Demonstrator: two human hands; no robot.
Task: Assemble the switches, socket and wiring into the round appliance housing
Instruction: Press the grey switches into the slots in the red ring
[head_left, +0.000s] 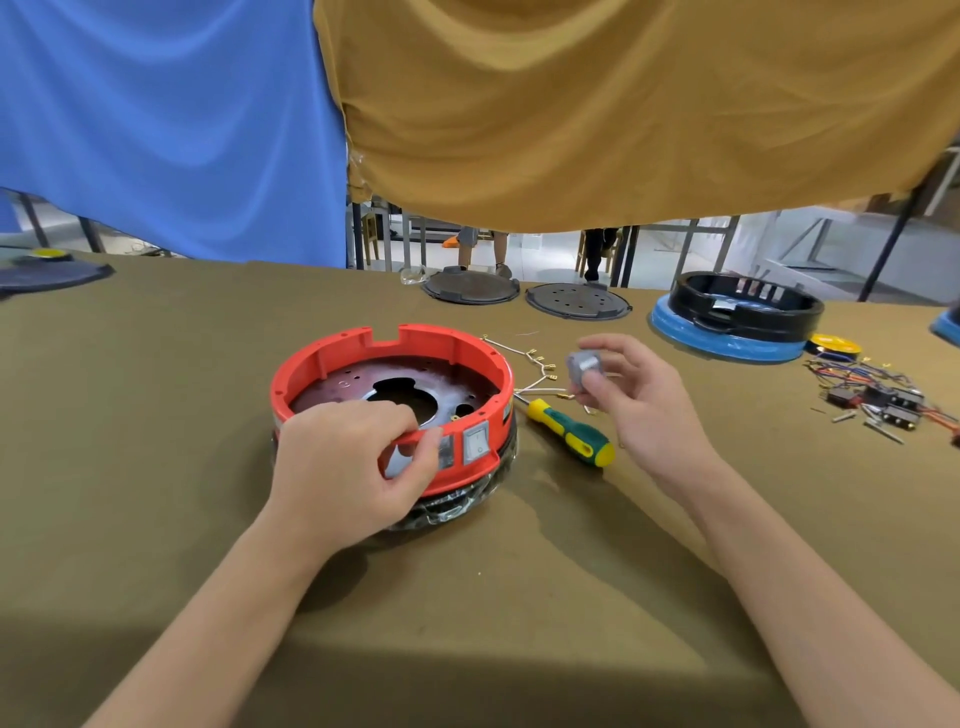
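Table (156, 415): red housing (363, 343) w/ switch (476, 442)

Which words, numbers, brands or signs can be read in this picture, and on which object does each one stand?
"I" and "O": faint marks on the rocker switch in the red housing, barely readable.
Switch under the left hand: marks hidden.
Part held by the right hand: no readable mark.
Screwdriver: no text visible.

Work table (156, 395) w/ olive-brown cloth cover, red round housing (392, 395) near centre, screwdriver (571, 432) just right of it, white wires w/ terminals (530, 371) behind, two dark discs (524, 293) at far edge, black housing on blue base (737, 322) far right, loose switches & wiring (878, 397) at right edge.
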